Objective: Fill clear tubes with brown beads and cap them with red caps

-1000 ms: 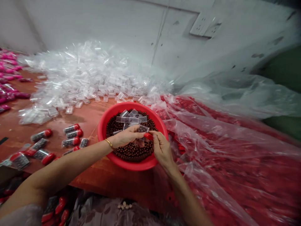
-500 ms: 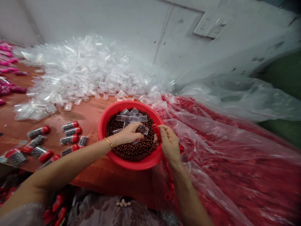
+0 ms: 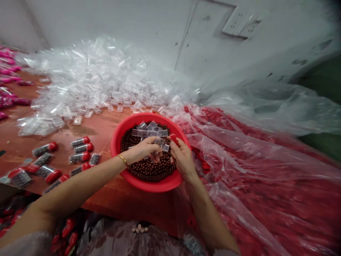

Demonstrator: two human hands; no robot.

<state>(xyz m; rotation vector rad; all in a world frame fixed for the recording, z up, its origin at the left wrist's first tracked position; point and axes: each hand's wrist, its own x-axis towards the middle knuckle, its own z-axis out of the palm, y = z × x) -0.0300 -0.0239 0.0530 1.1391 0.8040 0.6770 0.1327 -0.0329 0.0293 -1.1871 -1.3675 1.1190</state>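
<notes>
A red plastic basin (image 3: 153,187) holds a mass of dark brown beads (image 3: 145,171), with several clear plastic tubes (image 3: 141,133) lying on top. Over the beads, my left hand (image 3: 146,148) is closed around a clear tube (image 3: 160,142); how full it is, I cannot tell. My right hand (image 3: 183,158) pinches a red cap (image 3: 173,138) near the basin's right side, just right of the tube. Fingers of both hands partly cover what they hold.
Capped tubes of beads (image 3: 80,157) lie left of the basin. Behind is a big heap of clear tubes (image 3: 101,81). Red pieces under clear plastic sheeting (image 3: 255,170) fill the right side. Pink items (image 3: 10,67) sit far left, and a socket panel (image 3: 241,23) is on the wall.
My right hand has moved left with the red cap, from the basin's right rim to beside the tube. My left hand stays nearly in place, the tube raised slightly toward the cap.
</notes>
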